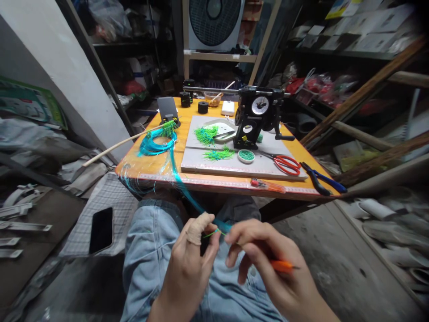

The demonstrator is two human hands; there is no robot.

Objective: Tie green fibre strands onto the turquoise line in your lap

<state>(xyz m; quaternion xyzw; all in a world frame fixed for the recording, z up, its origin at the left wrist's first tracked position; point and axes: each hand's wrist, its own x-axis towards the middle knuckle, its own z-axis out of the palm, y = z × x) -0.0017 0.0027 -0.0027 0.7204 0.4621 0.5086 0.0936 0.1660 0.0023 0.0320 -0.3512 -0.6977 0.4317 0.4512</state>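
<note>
Well, in the head view, a thin green thread (210, 234) is pinched by the fingers of the left hand (192, 255). Just beside it, an orange tool (281, 267) is held in the right hand's curled fingers; whether the thread is touched by them cannot be told. Beyond the fingers, blue strands (191, 197) are draped from the counter (134, 158).

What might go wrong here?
The blue strands run over the table edge toward the left hand, so a tug might tangle the coil. The orange tool in the right hand has a slim tip that might scratch. The green beads sit uncovered; a bump might scatter them.
</note>
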